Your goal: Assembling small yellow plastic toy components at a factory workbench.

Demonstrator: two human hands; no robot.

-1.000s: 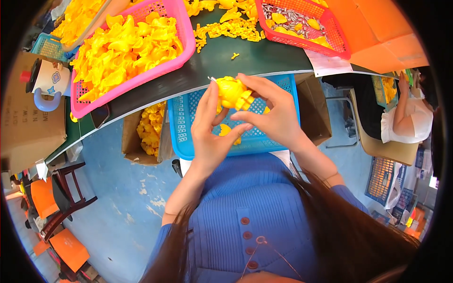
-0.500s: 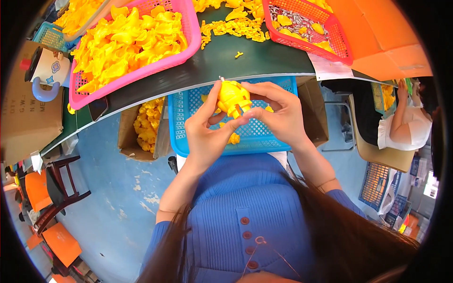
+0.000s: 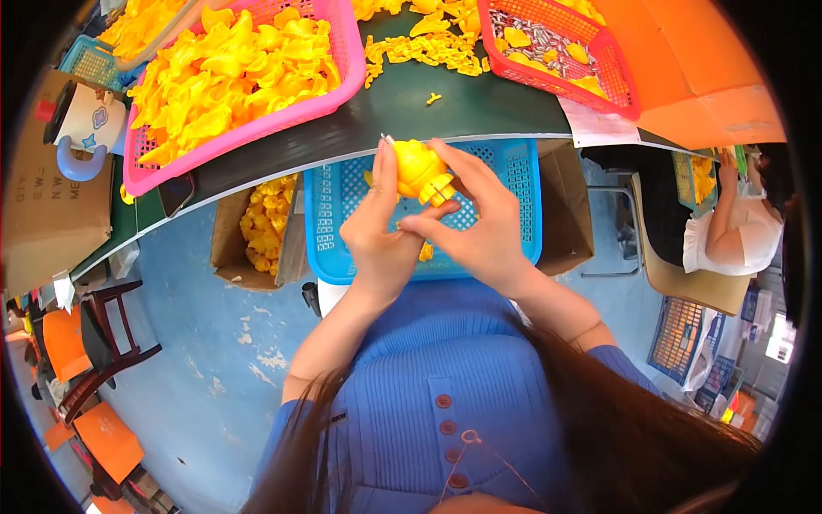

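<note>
A rounded yellow plastic figure [image 3: 419, 170] is held between my two hands, above a blue plastic basket [image 3: 509, 248]. My left hand [image 3: 377, 224] is closed on its left side, with a small silvery metal tip showing by the fingertips. My right hand [image 3: 484, 210] grips it from the right, fingers over its top and thumb lower down by the left hand. The figure's narrow, slotted end points down to the right. A few yellow pieces [image 3: 426, 252] lie in the basket beneath, mostly hidden by my hands.
On the dark green table, a pink basket [image 3: 353, 53] holds yellow plastic shells, and a red basket [image 3: 629, 90] holds small metal parts with yellow pieces. Small yellow parts [image 3: 419, 53] lie between them. A cardboard box [image 3: 229, 257] of yellow pieces stands below. At right sits another person [image 3: 736, 223].
The yellow figure has been turned, its narrow end now tilting further right. My right hand has shifted left and its thumb has moved down toward my left hand.
</note>
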